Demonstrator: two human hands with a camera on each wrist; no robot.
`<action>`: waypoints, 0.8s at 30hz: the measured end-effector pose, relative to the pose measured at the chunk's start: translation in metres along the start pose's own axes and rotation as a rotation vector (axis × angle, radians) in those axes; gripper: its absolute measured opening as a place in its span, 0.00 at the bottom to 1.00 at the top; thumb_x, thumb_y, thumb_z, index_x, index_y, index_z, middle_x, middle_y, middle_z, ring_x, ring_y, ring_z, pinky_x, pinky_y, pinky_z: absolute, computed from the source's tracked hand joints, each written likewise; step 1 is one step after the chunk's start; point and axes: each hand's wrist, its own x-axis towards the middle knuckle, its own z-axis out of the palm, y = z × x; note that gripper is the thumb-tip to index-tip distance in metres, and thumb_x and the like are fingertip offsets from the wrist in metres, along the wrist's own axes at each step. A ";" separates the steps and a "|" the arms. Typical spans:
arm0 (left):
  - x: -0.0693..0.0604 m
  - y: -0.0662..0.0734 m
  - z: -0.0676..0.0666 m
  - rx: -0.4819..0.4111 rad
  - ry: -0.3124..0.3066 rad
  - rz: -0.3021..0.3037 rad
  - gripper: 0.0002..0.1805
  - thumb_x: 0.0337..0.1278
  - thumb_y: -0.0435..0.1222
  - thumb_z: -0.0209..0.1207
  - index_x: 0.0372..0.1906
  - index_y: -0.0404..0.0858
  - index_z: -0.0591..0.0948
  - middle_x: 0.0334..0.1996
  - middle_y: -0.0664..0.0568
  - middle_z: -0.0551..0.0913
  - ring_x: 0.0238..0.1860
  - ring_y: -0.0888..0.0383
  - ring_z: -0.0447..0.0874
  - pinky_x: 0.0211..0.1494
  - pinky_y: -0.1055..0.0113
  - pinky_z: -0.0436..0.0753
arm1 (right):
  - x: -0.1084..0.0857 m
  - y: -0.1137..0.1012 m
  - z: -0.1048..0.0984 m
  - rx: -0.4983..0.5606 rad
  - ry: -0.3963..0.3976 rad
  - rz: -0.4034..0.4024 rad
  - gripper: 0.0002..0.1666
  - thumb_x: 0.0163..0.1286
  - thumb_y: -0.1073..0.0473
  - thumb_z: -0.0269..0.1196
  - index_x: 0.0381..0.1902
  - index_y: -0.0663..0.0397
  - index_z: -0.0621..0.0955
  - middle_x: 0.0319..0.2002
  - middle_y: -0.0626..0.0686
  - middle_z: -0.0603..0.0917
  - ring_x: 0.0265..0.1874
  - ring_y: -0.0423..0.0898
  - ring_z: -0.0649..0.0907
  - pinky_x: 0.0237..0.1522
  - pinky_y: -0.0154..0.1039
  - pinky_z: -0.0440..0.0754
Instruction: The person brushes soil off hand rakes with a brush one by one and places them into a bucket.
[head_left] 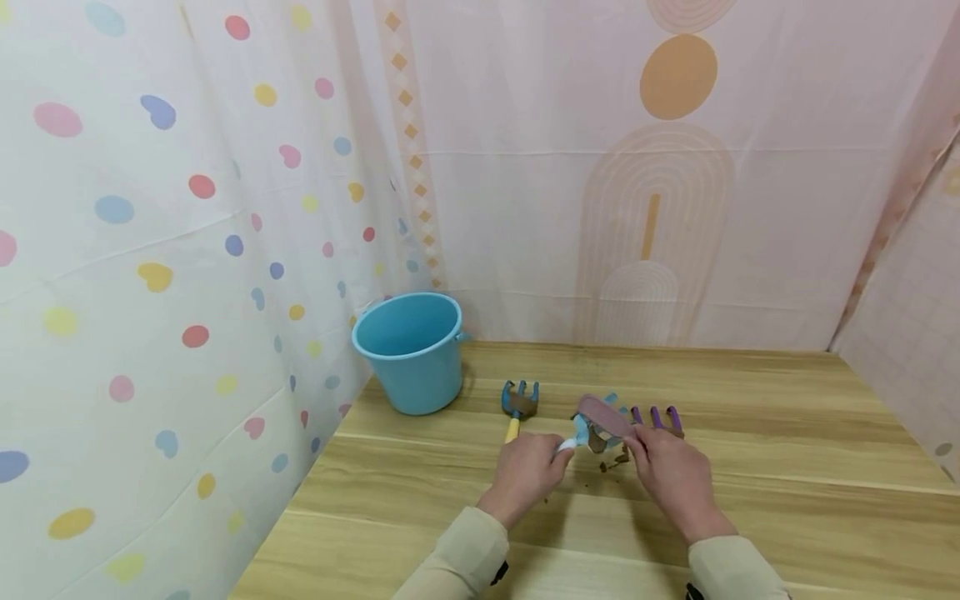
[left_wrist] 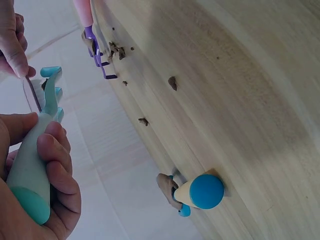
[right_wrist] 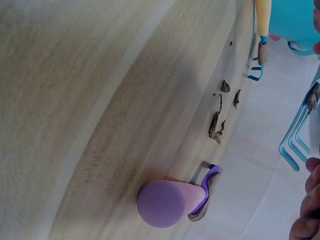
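Fingers (left_wrist: pixel 62 179) of the left hand (head_left: pixel 528 468) curled round a pale-handled rake (left_wrist: pixel 30 165), raised over the table (head_left: pixel 810 450); the right hand (head_left: pixel 678 479) pinched a mauve strip (head_left: pixel 602 415) at the rake's head. Brown crumbs (right_wrist: pixel 214 127) lay on the wood between a yellow-handled rake (head_left: pixel 513 430) and a purple rake (right_wrist: pixel 161 204). Behind, leftward, stood a blue bucket (head_left: pixel 422 387).

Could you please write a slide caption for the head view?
Left hand holds a small rake, right hand a flat pinkish piece, above a wooden table.
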 end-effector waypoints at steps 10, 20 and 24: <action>-0.002 0.000 0.002 0.011 0.022 0.024 0.21 0.70 0.45 0.57 0.18 0.49 0.71 0.09 0.64 0.65 0.11 0.69 0.62 0.15 0.73 0.61 | -0.002 0.001 0.003 -0.014 0.008 0.037 0.08 0.68 0.56 0.67 0.33 0.56 0.83 0.21 0.54 0.81 0.12 0.44 0.74 0.12 0.40 0.69; -0.003 0.002 0.002 -0.028 -0.001 0.005 0.20 0.70 0.44 0.56 0.18 0.47 0.73 0.11 0.63 0.65 0.12 0.68 0.61 0.15 0.72 0.61 | -0.001 0.002 0.003 -0.015 0.007 0.083 0.11 0.71 0.56 0.64 0.36 0.60 0.82 0.22 0.57 0.81 0.12 0.47 0.75 0.12 0.41 0.70; -0.003 0.001 0.001 -0.056 -0.010 -0.026 0.15 0.69 0.43 0.57 0.24 0.44 0.80 0.12 0.63 0.69 0.13 0.67 0.65 0.16 0.71 0.64 | -0.001 0.000 0.002 0.043 0.000 0.112 0.11 0.72 0.55 0.62 0.37 0.58 0.83 0.21 0.53 0.81 0.13 0.44 0.73 0.13 0.41 0.68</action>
